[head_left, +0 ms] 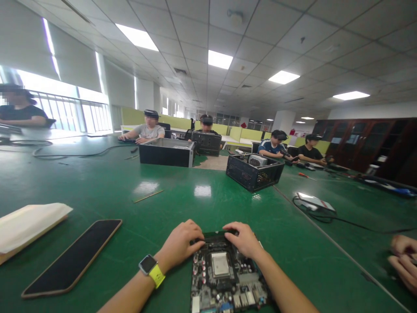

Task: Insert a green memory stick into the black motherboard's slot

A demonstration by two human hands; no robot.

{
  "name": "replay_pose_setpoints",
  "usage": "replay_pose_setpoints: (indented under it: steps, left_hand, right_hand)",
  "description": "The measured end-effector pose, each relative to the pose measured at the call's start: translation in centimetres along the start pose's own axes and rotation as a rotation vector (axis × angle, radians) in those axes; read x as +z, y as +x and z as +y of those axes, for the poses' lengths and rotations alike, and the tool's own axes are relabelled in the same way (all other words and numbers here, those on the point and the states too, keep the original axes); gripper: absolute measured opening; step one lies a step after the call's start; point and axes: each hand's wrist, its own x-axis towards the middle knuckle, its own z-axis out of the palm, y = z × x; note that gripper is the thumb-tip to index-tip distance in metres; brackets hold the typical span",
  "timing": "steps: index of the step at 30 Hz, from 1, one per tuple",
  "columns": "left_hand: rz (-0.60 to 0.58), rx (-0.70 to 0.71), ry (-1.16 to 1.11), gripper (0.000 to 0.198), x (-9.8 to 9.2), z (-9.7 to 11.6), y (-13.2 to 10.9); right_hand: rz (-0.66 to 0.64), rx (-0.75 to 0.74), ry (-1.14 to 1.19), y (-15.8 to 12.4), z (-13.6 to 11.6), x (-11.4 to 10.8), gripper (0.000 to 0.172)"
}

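A dark motherboard [213,284] lies on the green table in front of me, with a silvery square chip [220,264] in its socket. At its far left corner is my left hand [184,239], fingers curled around the board's edge. My right hand [243,239] is at the far right part of the same edge, thumb and fingers bent over a black strip along it. Both hands touch the board. A watch with a yellow-green band [157,274] is on my left wrist.
Left of me lie a dark phone-like slab [74,256] and a pale packet [29,226]. Farther off stand computer cases [166,152] [254,171]. A cabled device [314,202] lies right. Another person's hands [404,261] show at the right edge; several people sit beyond.
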Motion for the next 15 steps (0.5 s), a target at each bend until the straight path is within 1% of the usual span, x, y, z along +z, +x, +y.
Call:
replay_pose_setpoints:
  steps: [5, 15]
  left_hand:
    - [-0.001, 0.007, 0.01, 0.007, 0.0, 0.04, 0.07]
    - [-0.033, -0.032, 0.073, 0.008, -0.35, 0.49, 0.19]
  right_hand:
    - [0.017, 0.007, -0.003, -0.01, 0.18, 0.28, 0.024]
    - [0.007, 0.006, -0.009, 0.0, 0.06, 0.22, 0.019]
